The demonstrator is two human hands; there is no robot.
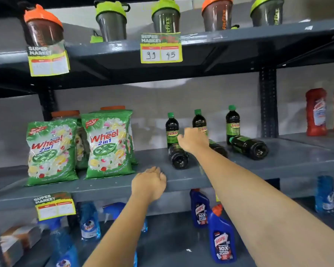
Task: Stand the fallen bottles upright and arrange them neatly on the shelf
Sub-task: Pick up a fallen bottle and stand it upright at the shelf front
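On the middle grey shelf (278, 166) three dark bottles with green caps stand upright: a left one (172, 126), a middle one (199, 120) and a right one (232, 122). Three more lie on their sides: one at the left (178, 157), one (218, 148) partly hidden behind my right arm, and one at the right (249, 147). My right hand (193, 141) reaches in over the fallen bottles, fingers curled down, and whether it grips one is hidden. My left hand (149, 183) rests on the shelf's front edge, holding nothing.
Green Wheel detergent bags (108, 145) stand at the left of the same shelf. Red bottles (316, 112) stand at the far right. Shaker cups (112, 20) line the shelf above, blue cleaner bottles (222, 236) the shelf below. A perforated upright post (268, 103) rises behind the bottles.
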